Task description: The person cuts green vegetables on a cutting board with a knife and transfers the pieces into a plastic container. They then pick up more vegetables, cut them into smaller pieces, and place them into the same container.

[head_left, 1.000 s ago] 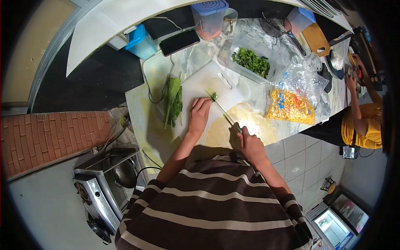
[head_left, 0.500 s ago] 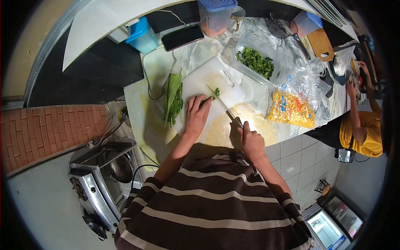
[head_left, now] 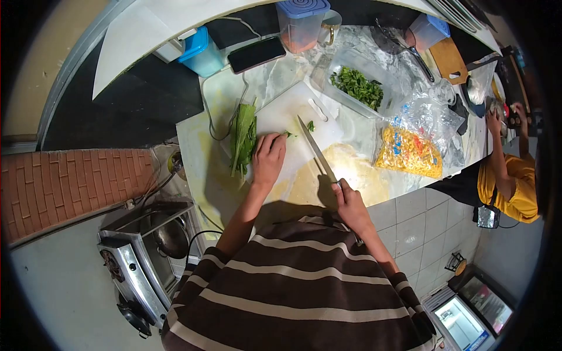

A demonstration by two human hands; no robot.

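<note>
My right hand (head_left: 353, 206) grips the handle of a kitchen knife (head_left: 317, 147). Its long blade slants up and left over the white cutting board (head_left: 285, 111). My left hand (head_left: 269, 157) lies on the left part of the board with its fingers curled down. A bit of leafy greens (head_left: 289, 134) pokes out at its fingertips; the rest under the hand is hidden. A small cut piece of green leaf (head_left: 311, 126) sits right of the blade. Long uncut leafy greens (head_left: 243, 140) rest along the board's left edge, beside my left hand.
Behind the board stands a clear plastic container (head_left: 374, 109) of chopped greens. A plastic bag of yellow pieces (head_left: 410, 153) lies at the right. A phone (head_left: 256, 54) with a cable lies at the back. A person in a yellow shirt (head_left: 518, 190) works farther right.
My left hand has slid left and down, away from the blade. The knife has shifted slightly right and up, apart from the greens under my left fingers.
</note>
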